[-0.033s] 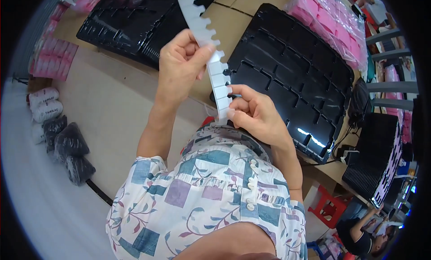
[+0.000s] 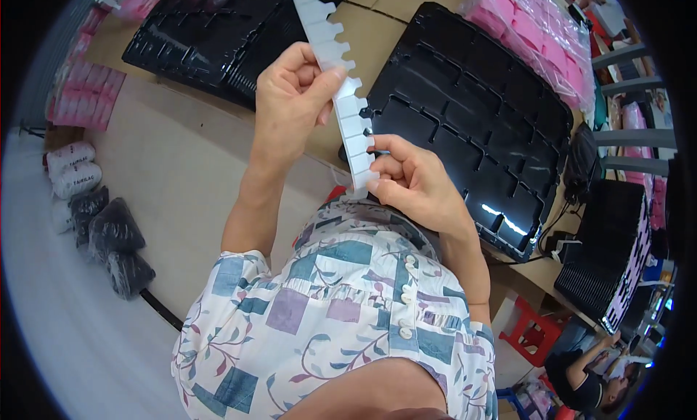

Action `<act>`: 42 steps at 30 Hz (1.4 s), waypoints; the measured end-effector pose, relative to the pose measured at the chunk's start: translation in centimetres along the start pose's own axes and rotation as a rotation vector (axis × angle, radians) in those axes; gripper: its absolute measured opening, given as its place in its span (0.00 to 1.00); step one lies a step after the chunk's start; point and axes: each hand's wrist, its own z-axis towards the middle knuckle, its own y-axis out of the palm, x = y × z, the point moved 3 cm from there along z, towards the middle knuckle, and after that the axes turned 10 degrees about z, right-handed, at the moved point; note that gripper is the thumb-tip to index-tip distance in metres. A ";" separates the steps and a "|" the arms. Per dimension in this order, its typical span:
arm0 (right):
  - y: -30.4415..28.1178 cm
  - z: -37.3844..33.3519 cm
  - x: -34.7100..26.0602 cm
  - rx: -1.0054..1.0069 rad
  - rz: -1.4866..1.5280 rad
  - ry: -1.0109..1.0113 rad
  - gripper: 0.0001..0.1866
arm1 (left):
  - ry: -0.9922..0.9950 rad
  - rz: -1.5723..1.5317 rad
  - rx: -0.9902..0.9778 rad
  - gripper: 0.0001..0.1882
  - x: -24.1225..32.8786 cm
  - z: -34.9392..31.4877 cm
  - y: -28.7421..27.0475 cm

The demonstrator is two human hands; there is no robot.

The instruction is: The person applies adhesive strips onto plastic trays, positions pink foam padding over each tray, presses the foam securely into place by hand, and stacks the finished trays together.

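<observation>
Looking down, we see our leafy shirt (image 2: 348,275) closest, with blue and purple squares. Just past it, the white strip (image 2: 353,127) slants up between our hands and runs out past the top of the view. It has thin lines across it and little bumps along its right side. Our left hand (image 2: 284,100) is pinched shut around its middle, thumb on top and fingers bent. Our right hand (image 2: 419,186) grips the bottom end with its thumb and fingertips close together, and the pointer finger is at the bumpy edge.

Beside our right hand, a big shiny black tray (image 2: 472,115), split up by ridges, lies on the brown table (image 2: 374,29). More black trays (image 2: 196,39) sit past our left hand. Down on the left, dark bags (image 2: 115,227) and white bags (image 2: 77,179) are bunched together. Behind the big tray, a clear bag (image 2: 577,79) is full of pink pieces (image 2: 508,17). Over to the right are a red stool (image 2: 534,336), a tall black stack (image 2: 592,267) and another person (image 2: 577,376).
</observation>
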 end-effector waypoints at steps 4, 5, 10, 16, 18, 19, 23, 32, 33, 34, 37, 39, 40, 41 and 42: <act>-0.6 -0.2 0.5 0.049 0.022 -0.079 0.21 | -0.027 -0.047 -0.025 0.08 -0.8 0.2 0.2; -0.6 -0.1 0.4 0.058 0.031 -0.077 0.21 | -0.057 -0.098 -0.080 0.12 -1.1 0.1 0.3; -1.1 0.6 -0.9 0.176 0.076 -0.077 0.19 | -0.249 0.055 -0.545 0.25 -2.8 -3.1 1.3; -1.3 0.6 -0.8 0.469 -0.149 -0.392 0.14 | -0.336 -0.173 -0.453 0.19 -4.1 -2.7 1.1; -1.6 0.5 -0.4 0.400 -0.075 -0.325 0.14 | -0.346 -0.171 -0.434 0.17 -4.2 -2.8 1.5; -1.6 0.6 -0.1 0.331 -0.003 -0.259 0.14 | -0.355 -0.169 -0.414 0.15 -4.3 -2.8 1.5; -1.2 0.1 -0.4 0.520 -0.017 -0.347 0.14 | -0.353 -0.217 -0.314 0.13 -4.2 -3.1 1.7; -1.7 0.0 -0.3 0.370 0.012 -0.143 0.08 | -0.242 -0.178 -0.235 0.13 -3.8 -4.3 2.1; -1.8 -0.1 -0.4 0.349 0.062 -0.107 0.07 | -0.310 -0.274 -0.327 0.12 -3.2 -4.1 2.3; -1.9 -0.2 -0.4 0.328 0.112 -0.072 0.07 | -0.378 -0.370 -0.419 0.12 -2.9 -4.1 2.5; -2.1 -0.4 -0.6 0.320 0.098 -0.056 0.06 | -0.427 -0.330 -0.511 0.11 -3.8 -3.6 2.2; -2.2 -0.4 -0.4 0.352 0.043 -0.087 0.06 | -0.399 -0.288 -0.460 0.10 -3.3 -3.5 2.8; -2.3 -0.5 -0.4 0.381 -0.010 -0.118 0.06 | -0.371 -0.245 -0.406 0.09 -3.1 -3.4 3.1; -2.2 -0.5 -0.3 0.385 -0.012 -0.117 0.06 | -0.371 -0.247 -0.410 0.09 -3.2 -3.6 3.3; -2.2 -0.6 -0.3 0.410 -0.082 -0.151 0.05 | -0.334 -0.198 -0.371 0.09 -3.3 -3.6 3.4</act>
